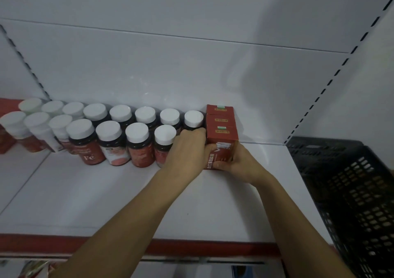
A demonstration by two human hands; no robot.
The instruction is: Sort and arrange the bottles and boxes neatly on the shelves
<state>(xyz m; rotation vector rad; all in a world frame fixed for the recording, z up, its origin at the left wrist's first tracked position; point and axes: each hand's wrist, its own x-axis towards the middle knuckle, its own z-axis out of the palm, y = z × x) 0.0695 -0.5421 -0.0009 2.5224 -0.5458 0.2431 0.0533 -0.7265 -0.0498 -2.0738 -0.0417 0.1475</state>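
Shelf (106,192): white, with a red front strip (191,248).

Bottles (136,141): dark, white caps, red labels, upright in two rows along the back panel (170,68), left of centre. One near-row label reads "Fe" (87,147).

Red boxes: three in a line running near to far, touching each other, just right of the bottles. The far box (219,108) is against the back panel, with the middle box (220,119) in front of it.

Left hand (187,149): on the left side of the near box (222,147), fingers tucked between it and the bottles.

Right hand (241,164): wraps the near box's right side, thumb across its front face.

Grip: both hands clamped on the near box, which stands on the shelf.

Black perforated crate (351,192): on the shelf at the right end, apart from the boxes.
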